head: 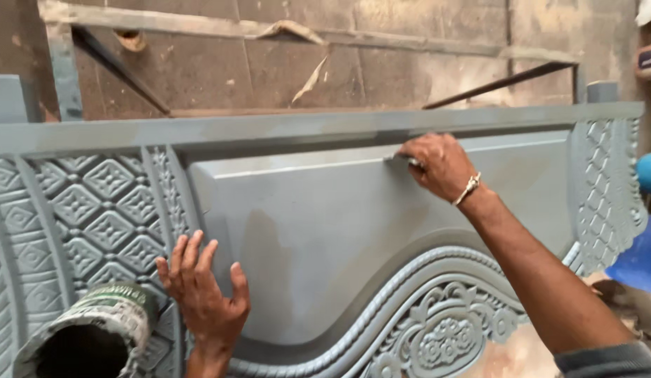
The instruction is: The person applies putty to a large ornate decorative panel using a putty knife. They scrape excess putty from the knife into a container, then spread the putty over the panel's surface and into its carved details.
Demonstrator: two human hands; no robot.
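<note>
A rough brown concrete wall (304, 63) fills the view from 10 to 2 o'clock, stained and scored with faint lines. A pale wooden rail (381, 38) crosses it near 12 o'clock, with 2 dark metal bars (119, 66) slanting beneath. Blue plastic (640, 259) sits at 3 o'clock.

Upright grey carved panel (318, 231); small scraper (402, 160) at its upper edge.
</note>
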